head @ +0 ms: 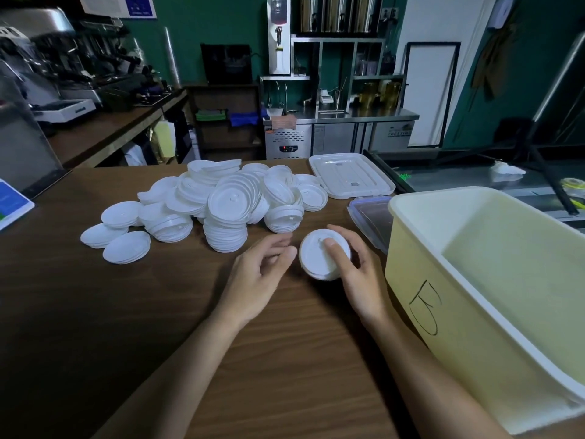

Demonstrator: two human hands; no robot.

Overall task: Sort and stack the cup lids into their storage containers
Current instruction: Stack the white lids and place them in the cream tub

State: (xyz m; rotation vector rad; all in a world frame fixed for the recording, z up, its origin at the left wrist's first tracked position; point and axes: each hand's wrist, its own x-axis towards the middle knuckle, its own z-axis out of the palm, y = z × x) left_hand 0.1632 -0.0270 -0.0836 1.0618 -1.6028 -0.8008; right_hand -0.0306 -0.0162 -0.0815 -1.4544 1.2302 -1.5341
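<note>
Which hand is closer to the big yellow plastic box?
The right hand. It holds a small stack of white lids just left of the big pale yellow plastic box. The left hand lies farther left, beyond that stack.

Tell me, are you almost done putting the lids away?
Not nearly. The big yellow bin looks empty so far, as far as its inside shows. The right hand holds a small stack of lids, and the left hand hovers open beside it. The whole lid pile waits on the table.

My right hand (354,267) curled in a grip, thumb laid across the top, my left hand (259,270) loose beside it (fingers half-curled, gripping nothing), both forearms bare
</note>
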